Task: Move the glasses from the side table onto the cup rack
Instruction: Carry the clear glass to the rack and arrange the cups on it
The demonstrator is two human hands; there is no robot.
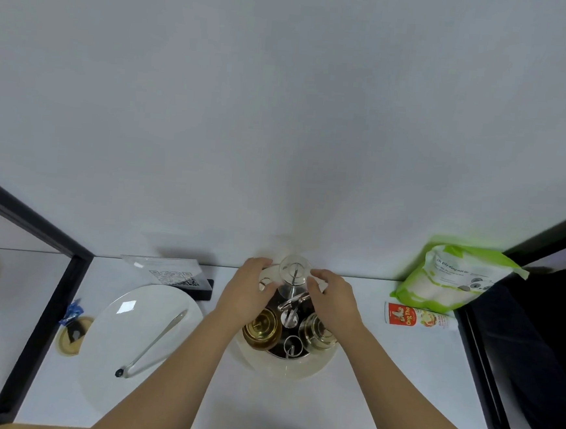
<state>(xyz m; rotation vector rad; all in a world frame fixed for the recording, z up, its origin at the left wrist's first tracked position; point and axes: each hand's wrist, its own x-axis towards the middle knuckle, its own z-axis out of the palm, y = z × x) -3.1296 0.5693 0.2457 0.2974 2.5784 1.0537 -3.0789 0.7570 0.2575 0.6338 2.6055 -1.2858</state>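
Note:
A round cup rack (283,366) with a white rim, dark tray and metal pegs stands on the white table in front of me. A clear glass (294,276) sits upside down over the far peg, and both hands touch its sides: my left hand (248,293) on its left, my right hand (331,296) on its right. An amber glass (262,327) is inverted on the left peg. Another clear glass (320,330) is inverted on the right peg. The near peg (289,348) is bare.
A white plate (122,344) with metal tongs (152,346) lies to the left. Behind it is a QR-code stand (172,275). A green-and-white bag (452,278) and a red tube (416,316) are at the right. Black frames border both sides.

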